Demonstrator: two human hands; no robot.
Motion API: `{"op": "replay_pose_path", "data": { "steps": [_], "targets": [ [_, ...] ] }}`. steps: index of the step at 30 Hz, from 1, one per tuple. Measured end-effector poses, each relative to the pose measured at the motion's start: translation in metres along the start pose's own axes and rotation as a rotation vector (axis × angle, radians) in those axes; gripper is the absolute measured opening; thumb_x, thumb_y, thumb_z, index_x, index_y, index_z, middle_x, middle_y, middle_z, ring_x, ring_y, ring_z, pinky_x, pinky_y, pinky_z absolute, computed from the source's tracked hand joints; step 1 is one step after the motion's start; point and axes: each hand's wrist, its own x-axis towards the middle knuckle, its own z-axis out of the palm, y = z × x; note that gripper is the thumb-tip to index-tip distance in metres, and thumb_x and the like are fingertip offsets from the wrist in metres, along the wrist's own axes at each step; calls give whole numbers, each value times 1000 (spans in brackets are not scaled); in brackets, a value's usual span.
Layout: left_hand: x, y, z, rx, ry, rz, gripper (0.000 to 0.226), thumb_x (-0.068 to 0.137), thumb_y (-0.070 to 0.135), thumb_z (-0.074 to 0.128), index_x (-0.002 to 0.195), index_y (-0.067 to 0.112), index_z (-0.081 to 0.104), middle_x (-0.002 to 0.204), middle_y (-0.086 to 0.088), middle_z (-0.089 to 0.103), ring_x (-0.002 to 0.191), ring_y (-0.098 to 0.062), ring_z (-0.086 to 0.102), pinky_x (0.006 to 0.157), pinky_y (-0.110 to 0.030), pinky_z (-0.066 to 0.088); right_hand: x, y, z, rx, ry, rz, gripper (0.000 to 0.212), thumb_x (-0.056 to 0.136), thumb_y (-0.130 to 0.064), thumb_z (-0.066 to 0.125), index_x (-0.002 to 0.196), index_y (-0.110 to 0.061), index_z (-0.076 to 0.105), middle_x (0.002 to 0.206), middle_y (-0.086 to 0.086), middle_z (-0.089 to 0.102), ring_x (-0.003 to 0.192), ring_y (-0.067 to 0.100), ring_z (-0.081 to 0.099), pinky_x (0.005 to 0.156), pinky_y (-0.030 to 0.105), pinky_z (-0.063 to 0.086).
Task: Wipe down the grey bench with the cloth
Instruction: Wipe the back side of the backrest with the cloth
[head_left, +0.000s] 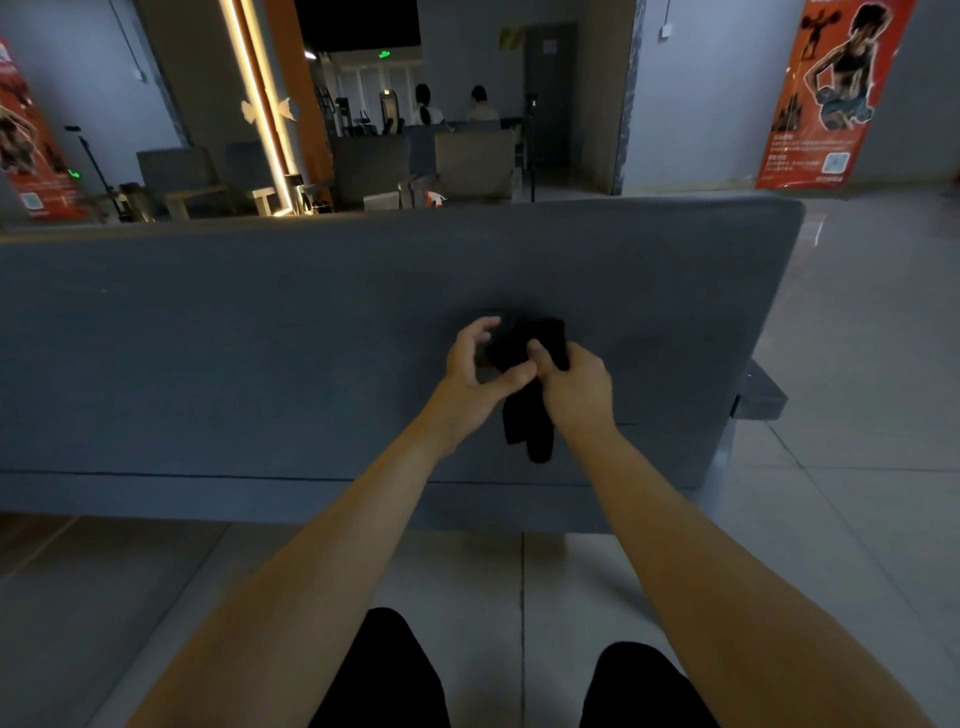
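Centre frame, over grey bench (260, 338): R hand (576, 384) grips black cloth (530, 431), fingers curled tight. L hand (475, 364) curls round its left side, thumb on it.

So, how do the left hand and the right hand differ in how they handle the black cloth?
The right hand is closed round the cloth; the left hand is curved in a loose C, only its thumb at the cloth. The right hand's fingers are hidden; the left hand's fingers show. Both hover before the grey bench.
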Motion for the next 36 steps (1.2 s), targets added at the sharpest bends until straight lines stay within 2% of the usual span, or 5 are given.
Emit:
{"op": "replay_pose_path", "data": {
  "steps": [7,12,17,22,36],
  "targets": [
    [-3,-7,0,159,131,85,17,101,22,61,114,32,64,107,14,70,93,3,67,76,-17,52,-8,-6,10,144,-38,147,55,97,-52,61,97,2,69,101,17,71,93,30,70,78,45,61],
    [-1,-2,0,147,158,31,30,103,10,46,117,25,68,101,10,73,83,0,68,66,-15,50,-17,-4,8,34,-150,-73,54,90,-35,76,126,-28,35,126,-8,45,109,5,54,79,13,51],
    [8,-2,-7,455,19,166,33,101,15,50,129,26,63,114,5,65,102,0,54,87,-24,48,-14,4,16,-5,-83,-230,31,99,-20,64,121,-34,48,112,-13,62,97,0,62,71,14,51],
    [38,19,-40,920,516,623,63,91,33,66,149,19,46,154,-7,33,145,-30,23,125,-46,15,5,1,26,81,225,-126,19,98,-12,61,116,-20,61,102,-4,69,91,7,66,70,14,53],
    [89,14,-70,1263,375,638,113,83,45,74,161,22,-5,168,-8,1,155,-29,-8,117,-48,-26,21,-24,108,306,434,-21,30,95,-4,63,119,-20,67,99,-24,62,89,-20,58,76,2,47]
  ]
}}
